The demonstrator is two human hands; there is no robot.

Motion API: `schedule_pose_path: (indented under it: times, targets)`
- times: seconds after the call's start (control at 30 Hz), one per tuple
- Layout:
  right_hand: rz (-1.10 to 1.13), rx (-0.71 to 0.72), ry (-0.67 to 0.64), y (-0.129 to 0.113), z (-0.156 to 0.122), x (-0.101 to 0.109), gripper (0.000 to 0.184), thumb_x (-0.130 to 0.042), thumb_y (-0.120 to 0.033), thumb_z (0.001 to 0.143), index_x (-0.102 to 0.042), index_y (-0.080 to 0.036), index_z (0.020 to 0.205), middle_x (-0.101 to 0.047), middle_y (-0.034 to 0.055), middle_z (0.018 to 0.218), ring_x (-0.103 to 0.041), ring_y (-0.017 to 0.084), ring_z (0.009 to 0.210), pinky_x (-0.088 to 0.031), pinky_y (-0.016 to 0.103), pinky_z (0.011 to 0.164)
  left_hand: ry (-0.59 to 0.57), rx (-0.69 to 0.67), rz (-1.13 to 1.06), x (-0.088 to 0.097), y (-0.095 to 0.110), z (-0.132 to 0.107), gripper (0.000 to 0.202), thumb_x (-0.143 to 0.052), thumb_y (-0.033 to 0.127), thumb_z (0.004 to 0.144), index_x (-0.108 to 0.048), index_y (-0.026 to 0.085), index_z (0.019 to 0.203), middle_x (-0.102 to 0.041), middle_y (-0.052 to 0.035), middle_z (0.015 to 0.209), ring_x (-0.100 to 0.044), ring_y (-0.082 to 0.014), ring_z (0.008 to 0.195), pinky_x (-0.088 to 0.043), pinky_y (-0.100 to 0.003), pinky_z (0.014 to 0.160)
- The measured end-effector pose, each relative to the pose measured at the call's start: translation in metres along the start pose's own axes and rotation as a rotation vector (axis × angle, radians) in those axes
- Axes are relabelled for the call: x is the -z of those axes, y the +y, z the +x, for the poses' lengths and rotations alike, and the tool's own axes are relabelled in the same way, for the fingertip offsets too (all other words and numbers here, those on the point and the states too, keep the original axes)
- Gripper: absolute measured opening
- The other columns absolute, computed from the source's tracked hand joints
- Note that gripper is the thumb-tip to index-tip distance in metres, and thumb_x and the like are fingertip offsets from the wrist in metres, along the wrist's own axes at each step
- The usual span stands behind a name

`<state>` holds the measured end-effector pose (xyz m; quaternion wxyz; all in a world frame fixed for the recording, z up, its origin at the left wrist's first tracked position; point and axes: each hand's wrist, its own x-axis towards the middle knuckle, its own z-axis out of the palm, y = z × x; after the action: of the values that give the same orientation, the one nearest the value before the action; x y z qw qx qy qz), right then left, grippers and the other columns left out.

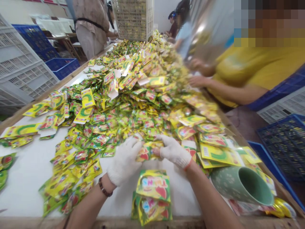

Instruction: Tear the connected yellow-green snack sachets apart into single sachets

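Finding: the fingers of the left hand (pixel 124 162) and the right hand (pixel 173 151), both in white knit gloves, are curled and pressed together. They pinch a small bunch of sachets (pixel 146 152) from opposite sides. The thumbs are hidden, so the grip underneath cannot be confirmed.

Location: the bunch is held just off the table (pixel 28 171), left of the green mug (pixel 228 184) and farther from the near edge than it. A beaded bracelet (pixel 104 188) sits on the left wrist.

Judgement on method: the sachets look slick and thin. Squaring their edges between both palms before lifting should keep the bunch from fanning out, and loose neighbours are best left flat.

Surroundings: a neat stack of sachets (pixel 153 190) lies left of the mug at the near edge. The main heap (pixel 143 95) spreads beyond the mug and to its left. Blue crates (pixel 281 143) stand right of the mug, and white crates (pixel 19 70) far to its left.

Counts:
- Gloved hands: two.
- Mug: one, lying on its side.
- Near stack: at least three sachets showing.
- Heap: far too many to count.
- Co-workers: one in a yellow shirt (pixel 257 66) beyond the mug, hands blurred, and at least three more people at the far end.
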<state>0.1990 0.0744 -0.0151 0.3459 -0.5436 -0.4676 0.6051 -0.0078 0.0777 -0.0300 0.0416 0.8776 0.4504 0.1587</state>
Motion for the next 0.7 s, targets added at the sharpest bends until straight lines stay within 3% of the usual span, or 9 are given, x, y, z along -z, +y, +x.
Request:
schedule_pose_path:
  times: [0.17, 0.33, 0.53, 0.7]
  targets:
    - [0.286, 0.09, 0.228, -0.007, 0.0, -0.003, 0.045, -0.079, -0.025, 0.054, -0.056, -0.019, 0.093, -0.066, -0.0022, 0.073, -0.061, 0.013, 0.06, -0.051, 0.024, 0.056, 0.101, 0.156, -0.073, -0.004, 0.002, 0.002, 0.036, -0.065, 0.031, 0.073, -0.051, 0.019, 0.104, -0.061, -0.008, 0.1, -0.059, -0.0258, 0.094, -0.051, -0.038, 0.082]
    - [0.368, 0.157, 0.237, -0.001, 0.0, -0.019, 0.042, -0.081, -0.032, 0.059, -0.06, -0.018, 0.093, -0.07, 0.0017, 0.085, -0.065, 0.016, 0.075, -0.053, 0.03, 0.071, 0.172, 0.22, -0.121, -0.007, 0.004, 0.0, 0.035, -0.065, 0.037, 0.076, -0.05, 0.019, 0.101, -0.059, -0.0062, 0.093, -0.06, -0.0249, 0.09, -0.051, -0.038, 0.078]
    - [0.274, 0.017, 0.141, -0.005, -0.003, -0.018, 0.048, -0.081, -0.037, 0.057, -0.066, -0.016, 0.098, -0.069, 0.0016, 0.074, -0.065, 0.018, 0.069, -0.053, 0.03, 0.065, 0.149, 0.105, -0.1, -0.003, 0.0, 0.0, 0.035, -0.065, 0.03, 0.073, -0.049, 0.02, 0.103, -0.06, -0.0071, 0.1, -0.059, -0.0249, 0.094, -0.051, -0.038, 0.082]
    - [0.088, -0.049, 0.088, 0.0, -0.001, -0.014, 0.031, -0.073, -0.032, 0.06, -0.068, -0.015, 0.084, -0.058, -0.0032, 0.056, -0.05, 0.01, 0.047, -0.04, 0.021, 0.043, 0.073, 0.128, -0.127, 0.001, 0.002, -0.002, 0.034, -0.065, 0.03, 0.074, -0.05, 0.02, 0.103, -0.059, -0.0084, 0.106, -0.058, -0.0267, 0.099, -0.05, -0.039, 0.083]
